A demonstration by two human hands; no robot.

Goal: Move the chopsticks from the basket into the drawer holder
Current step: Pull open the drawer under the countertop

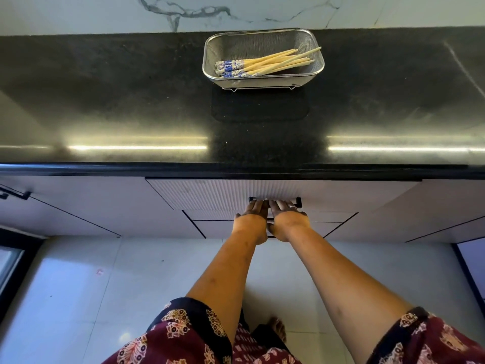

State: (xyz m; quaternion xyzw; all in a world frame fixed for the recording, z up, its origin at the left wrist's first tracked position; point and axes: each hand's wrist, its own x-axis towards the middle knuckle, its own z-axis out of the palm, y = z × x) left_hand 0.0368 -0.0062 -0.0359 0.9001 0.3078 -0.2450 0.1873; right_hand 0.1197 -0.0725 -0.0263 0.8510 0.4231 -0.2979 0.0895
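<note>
The big dark counter (pixel 105 101) runs across the top. Under it is the white drawer (pixel 210 193), and it is closed, so the holder inside cannot be seen. Far back on the counter sits the wire basket (pixel 262 82). The person's left hand (pixel 252 215) and right hand (pixel 286 215) are side by side, palms up, with their fingers hooked under the black handle (pixel 298 200) of the drawer. Neither hand holds a chopstick.

The chopsticks (pixel 265 63) all lie in a loose pile in the basket, blue ends to the left and thin tips to the right. They look light, stiff and smooth, so they may slip or roll. It seems best to pinch a few together near the middle or the thick blue ends.
</note>
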